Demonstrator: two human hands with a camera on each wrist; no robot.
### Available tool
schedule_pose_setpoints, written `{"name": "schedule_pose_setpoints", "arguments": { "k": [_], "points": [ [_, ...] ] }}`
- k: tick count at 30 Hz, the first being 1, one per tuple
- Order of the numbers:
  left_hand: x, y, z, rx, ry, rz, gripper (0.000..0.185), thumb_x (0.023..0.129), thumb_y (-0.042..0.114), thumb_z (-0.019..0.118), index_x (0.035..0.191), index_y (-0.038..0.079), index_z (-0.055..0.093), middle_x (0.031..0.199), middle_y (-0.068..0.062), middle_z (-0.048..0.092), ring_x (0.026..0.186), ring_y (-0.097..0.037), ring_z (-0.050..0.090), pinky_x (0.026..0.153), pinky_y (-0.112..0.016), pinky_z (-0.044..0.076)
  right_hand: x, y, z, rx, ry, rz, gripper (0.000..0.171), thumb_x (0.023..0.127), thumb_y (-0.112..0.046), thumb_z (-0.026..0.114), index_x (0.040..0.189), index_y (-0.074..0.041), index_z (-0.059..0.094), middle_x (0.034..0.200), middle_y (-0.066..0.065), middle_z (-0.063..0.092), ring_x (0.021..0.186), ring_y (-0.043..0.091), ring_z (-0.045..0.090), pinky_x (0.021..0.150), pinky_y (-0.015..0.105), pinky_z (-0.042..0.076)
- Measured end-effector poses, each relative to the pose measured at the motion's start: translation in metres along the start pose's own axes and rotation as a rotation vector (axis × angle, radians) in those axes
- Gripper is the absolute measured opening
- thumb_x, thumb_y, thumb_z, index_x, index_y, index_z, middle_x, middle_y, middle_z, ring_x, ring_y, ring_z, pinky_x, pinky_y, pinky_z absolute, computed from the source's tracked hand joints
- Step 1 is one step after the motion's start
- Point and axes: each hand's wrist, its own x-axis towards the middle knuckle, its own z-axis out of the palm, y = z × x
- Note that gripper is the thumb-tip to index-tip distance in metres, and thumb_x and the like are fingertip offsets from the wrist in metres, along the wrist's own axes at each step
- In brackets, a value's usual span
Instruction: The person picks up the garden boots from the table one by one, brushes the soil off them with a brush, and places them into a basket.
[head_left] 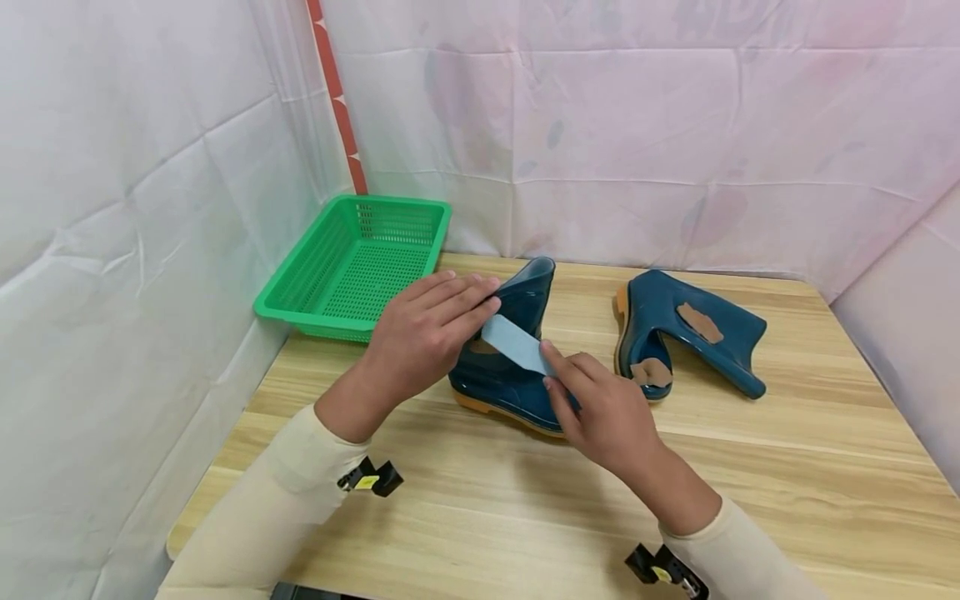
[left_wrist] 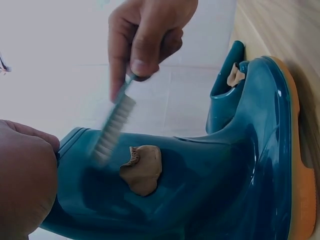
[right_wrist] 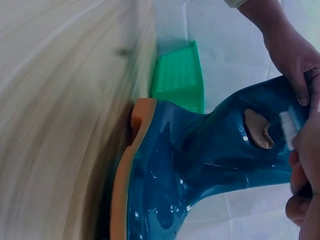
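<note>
While the left hand (head_left: 423,333) grips the top of the shaft of a blue rubber boot (head_left: 510,367), with the fingers laid over the rim, the right hand (head_left: 600,408) pinches the handle of a light blue brush (head_left: 513,343) between thumb and fingers. The boot stands upright on its orange sole in the middle of the wooden table (head_left: 525,500), between the two hands. The brush lies slanted across the boot shaft. In the left wrist view its bristles (left_wrist: 112,125) touch the blue surface just beside a brown smear of mud (left_wrist: 142,167); the bristles look blurred there. In the right wrist view the same mud spot sits near the top of the shaft, close to the left thumb.

A second blue boot (head_left: 690,333) lies on its side to the right, well apart from the hands, with brown mud patches (head_left: 700,322) on its shaft and near its sole. A green plastic basket (head_left: 292,292) stands at the back left corner of the table, against the white sheet. Both arms wear cream sleeves.
</note>
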Motion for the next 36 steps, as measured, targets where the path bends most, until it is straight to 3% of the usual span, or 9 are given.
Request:
{"name": "schedule_pose_setpoints", "arguments": {
  "k": [5, 19, 24, 28, 36],
  "points": [
    [-0.001, 0.0, 0.001, 0.003, 0.028, 0.011, 0.036, 0.094, -0.001, 0.069, 0.129, 0.009, 0.072, 0.136, -0.006, 0.065, 0.127, -0.021, 0.061, 0.114, -0.037, 0.04, -0.003, 0.0, 0.007, -0.034, -0.072, 0.037, 0.053, 0.089, -0.009, 0.074, 0.141, -0.005, 0.062, 0.092, 0.006, 0.065, 0.05, 0.004, 0.037, 0.042, 0.019, 0.03],
    [-0.002, 0.0, 0.001, 0.009, 0.0, 0.01, 0.037, 0.096, 0.002, 0.07, 0.132, 0.009, 0.071, 0.138, -0.005, 0.064, 0.128, -0.022, 0.06, 0.117, -0.036, 0.036, -0.013, 0.001, 0.008, -0.008, -0.146, 0.061, 0.052, 0.091, -0.012, 0.075, 0.141, -0.007, 0.063, 0.089, 0.0, 0.062, 0.052, 0.001, 0.036, 0.043, 0.018, 0.03],
    [-0.002, 0.0, 0.001, -0.004, 0.006, 0.003, 0.037, 0.095, 0.0, 0.07, 0.131, 0.009, 0.072, 0.137, -0.006, 0.065, 0.128, -0.022, 0.06, 0.116, -0.037, 0.037, -0.013, 0.0, 0.006, 0.012, -0.035, -0.002, 0.04, 0.103, -0.023, 0.059, 0.138, -0.004, 0.065, 0.089, 0.002, 0.064, 0.05, 0.001, 0.035, 0.042, 0.018, 0.03],
    [-0.003, 0.0, 0.001, -0.005, 0.013, -0.003, 0.038, 0.094, -0.001, 0.07, 0.13, 0.009, 0.072, 0.137, -0.006, 0.065, 0.128, -0.022, 0.06, 0.116, -0.037, 0.037, -0.009, 0.0, 0.004, 0.007, 0.048, -0.02, 0.042, 0.108, -0.029, 0.049, 0.138, -0.003, 0.065, 0.092, 0.007, 0.066, 0.049, 0.005, 0.04, 0.04, 0.02, 0.033],
    [-0.003, 0.0, 0.002, -0.001, 0.031, 0.002, 0.037, 0.095, -0.002, 0.068, 0.129, 0.009, 0.072, 0.137, -0.006, 0.065, 0.128, -0.022, 0.061, 0.115, -0.037, 0.039, -0.007, -0.001, 0.008, -0.04, -0.086, 0.045, 0.052, 0.091, -0.011, 0.074, 0.141, -0.005, 0.062, 0.093, 0.004, 0.066, 0.05, 0.004, 0.041, 0.042, 0.019, 0.03]
  ]
}}
